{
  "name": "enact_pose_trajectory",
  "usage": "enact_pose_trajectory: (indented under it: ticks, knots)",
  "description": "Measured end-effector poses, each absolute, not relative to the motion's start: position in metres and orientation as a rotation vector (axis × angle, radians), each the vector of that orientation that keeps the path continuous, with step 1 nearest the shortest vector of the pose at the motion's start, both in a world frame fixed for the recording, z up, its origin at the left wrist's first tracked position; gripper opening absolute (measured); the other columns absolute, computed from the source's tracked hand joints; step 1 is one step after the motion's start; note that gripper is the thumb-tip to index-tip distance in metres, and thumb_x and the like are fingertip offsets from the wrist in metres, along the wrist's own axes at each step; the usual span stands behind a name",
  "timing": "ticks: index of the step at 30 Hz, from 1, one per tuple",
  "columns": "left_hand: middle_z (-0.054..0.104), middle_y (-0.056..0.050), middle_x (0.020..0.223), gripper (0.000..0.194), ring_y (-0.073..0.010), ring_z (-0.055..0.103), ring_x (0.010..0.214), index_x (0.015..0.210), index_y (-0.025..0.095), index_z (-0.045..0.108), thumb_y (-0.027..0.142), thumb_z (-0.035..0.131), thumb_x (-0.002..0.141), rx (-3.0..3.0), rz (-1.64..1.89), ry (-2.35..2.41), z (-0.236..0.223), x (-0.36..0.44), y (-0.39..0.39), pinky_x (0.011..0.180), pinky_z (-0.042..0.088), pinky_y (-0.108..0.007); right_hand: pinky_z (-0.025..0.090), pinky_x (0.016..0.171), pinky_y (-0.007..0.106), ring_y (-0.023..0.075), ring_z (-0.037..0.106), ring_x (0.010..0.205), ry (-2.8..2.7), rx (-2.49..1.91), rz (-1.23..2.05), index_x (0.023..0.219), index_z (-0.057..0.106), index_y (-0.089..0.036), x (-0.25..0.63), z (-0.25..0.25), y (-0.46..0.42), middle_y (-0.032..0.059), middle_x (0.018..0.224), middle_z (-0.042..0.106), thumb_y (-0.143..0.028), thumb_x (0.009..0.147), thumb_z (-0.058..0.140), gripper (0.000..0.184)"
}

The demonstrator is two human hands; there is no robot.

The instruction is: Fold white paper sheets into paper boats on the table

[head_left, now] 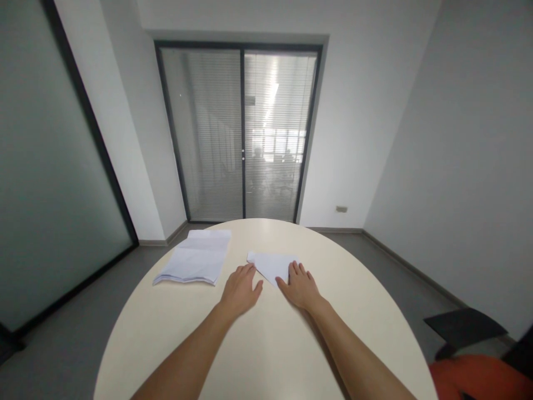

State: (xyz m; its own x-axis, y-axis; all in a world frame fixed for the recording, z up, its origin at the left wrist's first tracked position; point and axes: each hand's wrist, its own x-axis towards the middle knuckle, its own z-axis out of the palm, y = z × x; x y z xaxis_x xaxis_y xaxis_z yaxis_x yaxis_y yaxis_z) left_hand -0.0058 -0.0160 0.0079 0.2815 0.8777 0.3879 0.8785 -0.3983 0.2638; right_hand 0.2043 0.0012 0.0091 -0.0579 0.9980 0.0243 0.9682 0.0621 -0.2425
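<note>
A folded sheet of white paper (271,264) with a slanting lower left edge lies on the pale round table (266,355). My left hand (241,290) rests at the paper's left corner, fingertips touching or just beside its edge, thumb held apart. On the paper's right part my right hand (300,284) lies flat, its fingers stretched forward and its thumb over the lower edge. Neither hand grips anything. The right end of the paper is partly hidden under my right fingers.
A stack of white paper sheets (195,256) lies to the left on the table, slightly curled at its near edge. An orange and black chair (478,375) stands at the lower right. Beyond the table is a glass partition with blinds (204,139).
</note>
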Motion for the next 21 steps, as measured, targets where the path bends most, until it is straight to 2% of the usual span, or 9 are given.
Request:
enact_pose_trajectory:
  ticks: [8, 13, 18, 21]
  knots:
    - [0.057, -0.014, 0.14, 0.047, -0.0283, 0.049, 0.13, 0.131, 0.013, 0.058, 0.039, 0.047, 0.094, -2.552, -0.706, -1.72, 0.002, -0.007, -0.011, 0.111, 0.037, -0.043, 0.011, 0.119, 0.052, 0.0335, 0.014, 0.151, -2.205, -1.923, 0.298, 0.154, 0.027, -0.004, 0.205, 0.011, 0.0, 0.0194, 0.161, 0.022, -0.059, 0.093, 0.038, 0.083]
    - [0.051, -0.016, 0.146, 0.051, -0.0294, 0.042, 0.139, 0.136, 0.011, 0.054, 0.04, 0.041, 0.097, -2.566, -0.653, -1.774, -0.002, -0.006, -0.007, 0.116, 0.031, -0.045, 0.011, 0.12, 0.051, 0.0337, 0.014, 0.151, -2.272, -1.837, 0.322, 0.154, 0.026, -0.004, 0.205, 0.011, 0.0, 0.0191, 0.162, 0.02, -0.06, 0.093, 0.039, 0.084]
    - [0.044, -0.015, 0.152, 0.055, -0.0294, 0.035, 0.144, 0.141, 0.01, 0.049, 0.042, 0.038, 0.098, -2.565, -0.561, -1.847, -0.003, -0.006, -0.006, 0.118, 0.028, -0.046, 0.017, 0.118, 0.052, 0.035, 0.024, 0.148, -2.314, -1.759, 0.267, 0.152, 0.033, -0.005, 0.204, 0.014, 0.0, 0.02, 0.159, 0.03, -0.058, 0.092, 0.043, 0.081]
    - [0.042, -0.015, 0.154, 0.057, -0.0292, 0.035, 0.144, 0.142, 0.012, 0.049, 0.045, 0.043, 0.096, -2.556, -0.56, -1.854, -0.002, -0.006, -0.007, 0.118, 0.026, -0.047, 0.024, 0.116, 0.046, 0.0339, 0.034, 0.142, -2.303, -1.71, 0.168, 0.146, 0.043, -0.006, 0.203, 0.017, -0.001, 0.02, 0.153, 0.041, -0.055, 0.091, 0.048, 0.073]
